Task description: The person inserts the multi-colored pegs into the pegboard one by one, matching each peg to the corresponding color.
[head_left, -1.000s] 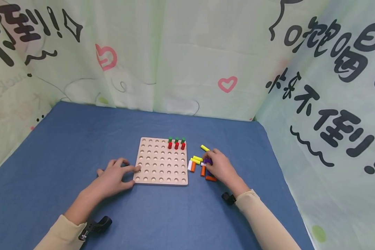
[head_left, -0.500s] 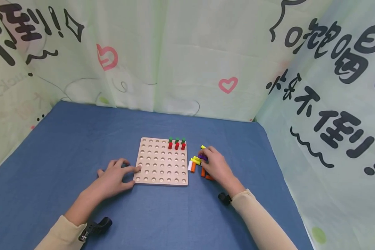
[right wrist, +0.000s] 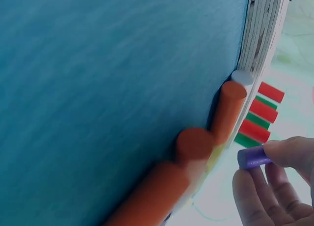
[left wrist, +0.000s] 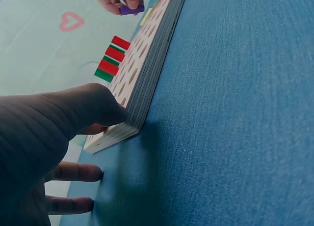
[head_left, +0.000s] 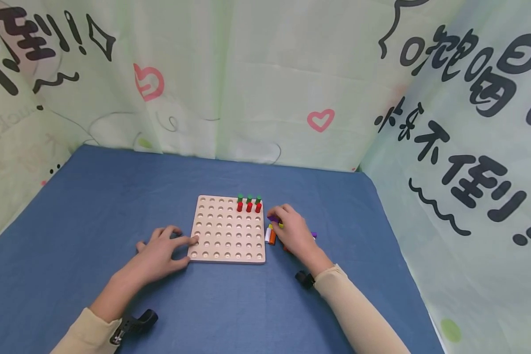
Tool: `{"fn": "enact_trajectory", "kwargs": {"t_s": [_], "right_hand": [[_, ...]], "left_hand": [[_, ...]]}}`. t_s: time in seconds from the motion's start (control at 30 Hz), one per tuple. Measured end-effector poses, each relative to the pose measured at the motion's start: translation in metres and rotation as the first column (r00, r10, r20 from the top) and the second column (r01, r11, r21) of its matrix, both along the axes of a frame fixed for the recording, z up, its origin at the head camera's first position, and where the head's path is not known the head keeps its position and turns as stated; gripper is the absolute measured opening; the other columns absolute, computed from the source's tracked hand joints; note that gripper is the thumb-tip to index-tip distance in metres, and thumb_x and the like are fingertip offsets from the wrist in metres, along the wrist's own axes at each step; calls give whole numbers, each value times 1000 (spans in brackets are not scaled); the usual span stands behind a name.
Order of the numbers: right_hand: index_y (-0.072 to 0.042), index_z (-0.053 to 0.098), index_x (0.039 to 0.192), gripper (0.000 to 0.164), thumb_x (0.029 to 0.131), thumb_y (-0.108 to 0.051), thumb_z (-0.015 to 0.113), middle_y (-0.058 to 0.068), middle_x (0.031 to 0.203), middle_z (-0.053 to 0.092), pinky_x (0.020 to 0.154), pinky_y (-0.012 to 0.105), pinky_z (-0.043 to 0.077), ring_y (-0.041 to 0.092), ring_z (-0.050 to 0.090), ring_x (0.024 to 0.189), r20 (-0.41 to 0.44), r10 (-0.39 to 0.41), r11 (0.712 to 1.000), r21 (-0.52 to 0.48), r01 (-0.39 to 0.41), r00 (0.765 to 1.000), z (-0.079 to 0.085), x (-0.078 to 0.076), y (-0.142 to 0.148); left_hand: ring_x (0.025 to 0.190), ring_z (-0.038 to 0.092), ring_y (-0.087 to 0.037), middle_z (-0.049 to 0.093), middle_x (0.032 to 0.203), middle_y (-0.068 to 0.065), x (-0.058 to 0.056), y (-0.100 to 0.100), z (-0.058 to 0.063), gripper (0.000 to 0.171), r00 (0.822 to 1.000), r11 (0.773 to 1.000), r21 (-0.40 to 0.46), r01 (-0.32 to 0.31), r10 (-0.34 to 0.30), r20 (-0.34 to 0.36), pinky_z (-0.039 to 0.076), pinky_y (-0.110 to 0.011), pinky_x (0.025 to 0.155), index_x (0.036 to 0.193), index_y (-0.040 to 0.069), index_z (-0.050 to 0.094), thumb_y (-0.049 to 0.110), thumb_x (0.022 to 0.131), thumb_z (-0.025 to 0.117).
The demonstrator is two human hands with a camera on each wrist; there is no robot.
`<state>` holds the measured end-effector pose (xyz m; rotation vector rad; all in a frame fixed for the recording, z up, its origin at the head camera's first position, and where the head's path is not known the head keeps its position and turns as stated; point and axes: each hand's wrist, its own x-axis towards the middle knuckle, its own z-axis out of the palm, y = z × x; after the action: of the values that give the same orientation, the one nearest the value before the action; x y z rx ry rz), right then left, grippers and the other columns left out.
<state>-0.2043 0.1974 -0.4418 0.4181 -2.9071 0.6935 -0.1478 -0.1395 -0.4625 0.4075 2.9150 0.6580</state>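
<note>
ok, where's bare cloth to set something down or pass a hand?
On the blue cloth: in front of the pegboard, between the forearms; behind the board, up to the back curtain; far right, past the right hand. Crowded: right of the board, loose pegs around that hand; near-left corner, left hand touching.

The left arm (head_left: 117,292), in a long cream sleeve (head_left: 90,329), slants in from the near left of the square pale wooden pegboard (head_left: 233,240). Its left hand (head_left: 157,253) lies at the board's left side, fingers spread, index fingertip touching the left edge and thumb at the near left corner. The right arm (head_left: 358,314), sleeved alike, angles in from the board's near right; the right hand (head_left: 294,233), just beyond the board's right edge, pinches a purple cylindrical peg (right wrist: 252,157) between thumb and fingers.
</note>
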Motion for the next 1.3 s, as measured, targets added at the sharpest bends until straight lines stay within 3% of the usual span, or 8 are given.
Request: {"fn": "enact_trajectory", "kwargs": {"t_s": [0.37, 0.83, 1.3], "right_hand": [[-14, 69, 103, 11, 95, -9, 75, 2, 101, 67, 86, 36, 59, 17, 67, 95, -24, 4, 1000, -23, -4, 1000, 0, -7, -14], [-18, 69, 106, 9, 98, -20, 72, 0, 104, 72, 82, 39, 59, 19, 69, 95, -32, -50, 996, 66, 52, 998, -7, -15, -18], [-19, 72, 101, 5, 98, -21, 72, 3, 108, 72, 79, 39, 56, 20, 62, 92, -8, -49, 993, 106, 50, 999, -6, -17, -23]], "left_hand": [[133, 41, -52, 53, 139, -18, 1, 0, -3, 48, 1000, 1000, 3, 0, 0, -5, 33, -83, 83, 139, 28, 68, 30, 92, 75], [134, 40, -52, 53, 141, -18, 1, 1, -2, 49, 1000, 1000, 0, 2, -2, -2, 34, -82, 84, 141, 28, 66, 31, 93, 74], [135, 40, -51, 53, 141, -17, 2, -2, -4, 49, 1000, 1000, -2, -6, 6, -11, 32, -83, 86, 142, 29, 66, 32, 93, 74]]}}
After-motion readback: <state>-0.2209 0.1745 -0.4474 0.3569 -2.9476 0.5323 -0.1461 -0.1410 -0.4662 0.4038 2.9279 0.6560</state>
